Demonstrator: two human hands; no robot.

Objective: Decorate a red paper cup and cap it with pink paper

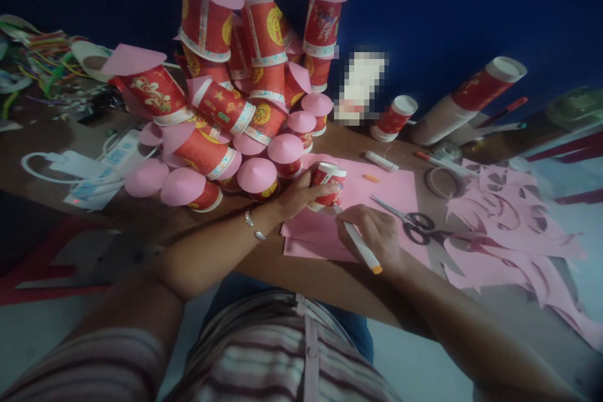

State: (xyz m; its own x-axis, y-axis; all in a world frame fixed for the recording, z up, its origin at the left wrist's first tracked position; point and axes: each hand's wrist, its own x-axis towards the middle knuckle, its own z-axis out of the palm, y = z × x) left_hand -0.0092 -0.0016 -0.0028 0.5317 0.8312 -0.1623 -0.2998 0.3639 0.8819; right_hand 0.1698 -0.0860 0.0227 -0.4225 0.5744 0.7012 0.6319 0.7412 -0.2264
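Cup (336,179), red-patterned, lies at 2 o'clock of the left hand (298,196), which grasps it, and at 10 o'clock of the right hand (380,232), gripping a white marker (360,241).

Tangled coloured wires (59,66), white power strip (104,166), dark blue wall (447,6)

Dim, hazy light covers the view, brightest around the red paper cup (331,182). Behind it the blue wall (447,0) sinks to near black. Toward the frame's edges, well left and right of the cup, shapes stretch and blur; beyond it, a pale patch is pixelated.
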